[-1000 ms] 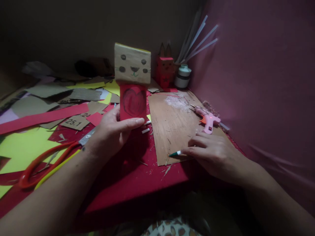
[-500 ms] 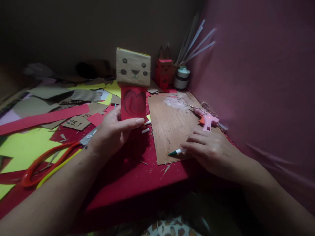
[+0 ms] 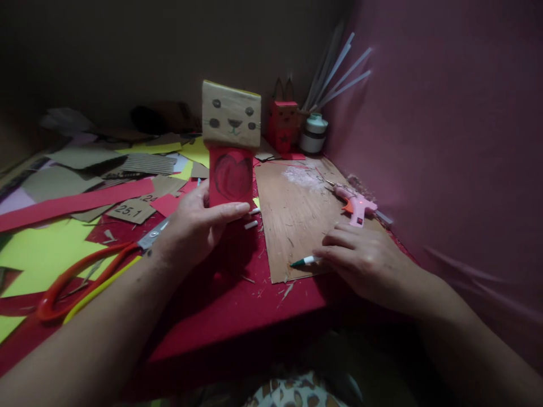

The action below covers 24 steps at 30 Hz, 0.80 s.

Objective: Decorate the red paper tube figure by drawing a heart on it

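My left hand (image 3: 203, 223) is closed around the base of a paper animal figure (image 3: 231, 116), its thumb across the front. The figure stands upright, with a pale box head bearing a drawn face and a red body marked with a dark heart. My right hand (image 3: 360, 260) rests low over the cardboard sheet (image 3: 284, 220), fingers closed on a white marker with a dark green tip (image 3: 306, 260). The marker lies nearly level, its tip pointing left close to the cardboard. Beyond that hand sits a pink glue gun (image 3: 356, 204) with a lit red light.
Orange-and-yellow scissors (image 3: 91, 277) lie by my left forearm. Paper and cardboard scraps (image 3: 80, 157) cover the table's left side. At the back stand a red paper figure with ears (image 3: 283, 127) and a white jar (image 3: 314, 134) near several glue sticks. A pink wall (image 3: 445, 141) borders the right.
The paper figure has shifted very slightly right and up in my left hand. My right hand and the marker have barely moved.
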Motion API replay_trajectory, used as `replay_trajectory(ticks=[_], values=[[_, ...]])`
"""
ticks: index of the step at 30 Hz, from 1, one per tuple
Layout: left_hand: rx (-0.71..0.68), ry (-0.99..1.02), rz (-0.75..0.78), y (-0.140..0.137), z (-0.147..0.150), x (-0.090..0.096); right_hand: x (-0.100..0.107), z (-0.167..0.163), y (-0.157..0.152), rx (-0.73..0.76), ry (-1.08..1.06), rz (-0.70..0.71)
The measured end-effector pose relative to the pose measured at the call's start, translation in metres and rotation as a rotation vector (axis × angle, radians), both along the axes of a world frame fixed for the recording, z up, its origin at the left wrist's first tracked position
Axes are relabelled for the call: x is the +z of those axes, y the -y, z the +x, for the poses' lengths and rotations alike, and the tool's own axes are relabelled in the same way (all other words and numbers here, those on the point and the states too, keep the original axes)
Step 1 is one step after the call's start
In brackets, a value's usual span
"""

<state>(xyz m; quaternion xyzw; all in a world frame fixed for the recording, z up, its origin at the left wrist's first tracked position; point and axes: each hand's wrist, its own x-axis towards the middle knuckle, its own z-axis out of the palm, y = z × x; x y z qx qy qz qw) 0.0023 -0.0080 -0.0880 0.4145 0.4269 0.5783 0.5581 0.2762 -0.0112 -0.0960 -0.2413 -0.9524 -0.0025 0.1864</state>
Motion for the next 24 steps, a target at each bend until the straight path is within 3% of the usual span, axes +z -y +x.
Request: replay_trajectory(ticks=[24], values=[[0.017,0.061,0.004,-0.0008,0.0018,0.0002,0.0029,-0.0009,0.0003,-0.013,0.029,0.029]])
